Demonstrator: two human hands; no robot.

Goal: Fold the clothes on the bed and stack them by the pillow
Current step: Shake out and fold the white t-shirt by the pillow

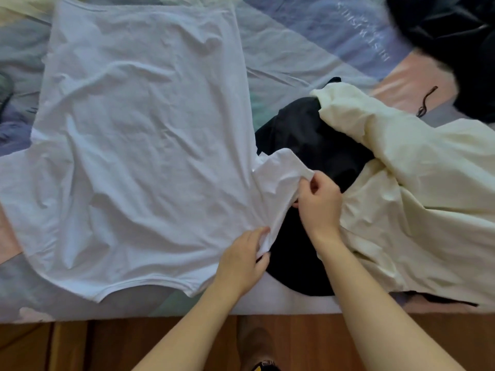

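The white T-shirt (139,145) lies flat near the bed's front edge. My left hand (241,261) and right hand (320,202) pinch its right sleeve (281,178). The cloth is light, soft and limp, so I judge the seams are the best hold.

There is only the one view, worn on the person's head, looking steeply down from the bedside over the pastel patchwork bedsheet (308,49). It sits close: both bare forearms rise from the bottom edge toward frame centre, and the wrinkled white cotton T-shirt (139,145) fills the left half. The wooden plank floor (80,344) runs along the bottom edge. The wide lens bows the mattress edge above it.
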